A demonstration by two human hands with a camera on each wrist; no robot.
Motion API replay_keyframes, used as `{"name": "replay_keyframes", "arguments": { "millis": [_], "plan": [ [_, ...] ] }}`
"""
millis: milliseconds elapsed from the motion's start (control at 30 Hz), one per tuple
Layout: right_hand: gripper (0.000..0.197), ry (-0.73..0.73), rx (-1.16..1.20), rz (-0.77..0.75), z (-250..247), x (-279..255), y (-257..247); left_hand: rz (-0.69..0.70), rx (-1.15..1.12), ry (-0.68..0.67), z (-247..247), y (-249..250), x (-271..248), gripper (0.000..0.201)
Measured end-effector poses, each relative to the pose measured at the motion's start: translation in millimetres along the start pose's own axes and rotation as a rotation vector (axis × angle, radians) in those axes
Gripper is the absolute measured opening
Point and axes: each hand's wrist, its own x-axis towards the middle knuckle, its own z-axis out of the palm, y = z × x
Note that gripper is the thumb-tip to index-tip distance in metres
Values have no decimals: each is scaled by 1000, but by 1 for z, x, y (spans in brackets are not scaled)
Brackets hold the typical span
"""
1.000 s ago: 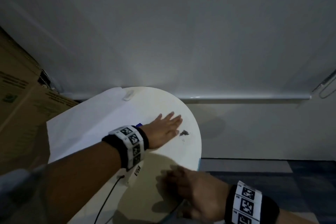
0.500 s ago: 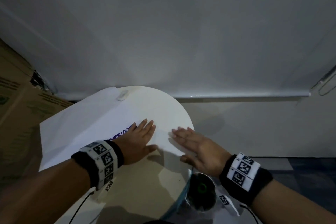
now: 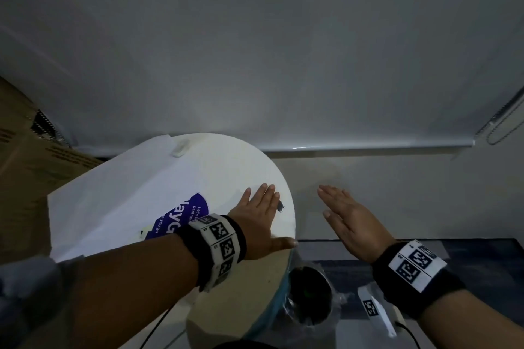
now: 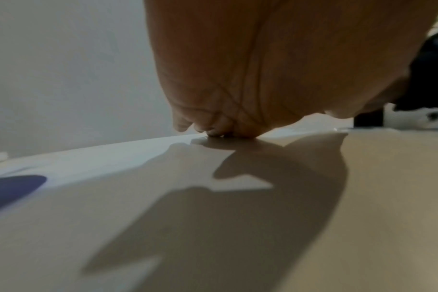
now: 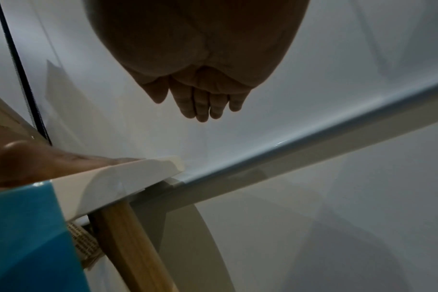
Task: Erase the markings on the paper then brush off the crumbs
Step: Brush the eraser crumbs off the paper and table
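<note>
From the head camera, a round white table [image 3: 215, 167] stands close to a pale grey wall [image 3: 255, 51], with a lowered roller blind whose bottom rail [image 3: 368, 147] runs level behind it. A large white paper [image 3: 119, 195] lies across the table's left half, overhanging its edge, with a purple printed patch [image 3: 181, 214] near its right side. A small white eraser [image 3: 180, 148] sits at the far edge of the table. The left hand [image 3: 259, 218] lies flat near the table's right rim, fingers straight and together, thumb out toward the edge; a small dark clump of crumbs [image 3: 280, 207] lies just beside its fingertips. The right hand [image 3: 348, 221] hovers off the table to the right, above the floor, flat with its fingers extended and close together. Cardboard boxes [image 3: 25, 167] stand at the left, and a dark bin [image 3: 309, 295] sits below the table edge. In the left wrist view, the left hand's fingertips [image 4: 213, 130] touch the surface and cast a long shadow. In the right wrist view, the right hand's fingers [image 5: 203, 102] hang straight and side by side in the air, holding nothing, above the table's rim [image 5: 128, 177] and a wooden leg [image 5: 128, 247].
</note>
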Motion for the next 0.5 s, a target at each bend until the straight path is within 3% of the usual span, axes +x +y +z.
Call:
{"name": "replay_keyframes", "arguments": {
  "millis": [67, 167, 300, 367, 500],
  "plan": [
    [65, -32, -48, -89, -3, 0, -12, -23, -57, -13, -5, -4, 0, 96],
    [65, -244, -123, -268, 6, -1, -41, -76, -117, -18, -4, -22, -6, 79],
    [51, -435, -277, -534, 44, -5, -81, -149, -82, -22, 6, -65, -24, 66],
    [59, -475, -358, -509, 58, -3, -94, -195, -75, -22, 15, -84, -35, 64],
    [83, -468, -502, -304, 58, 13, -99, -249, 15, -9, 34, -104, -52, 63]
  ]
}}
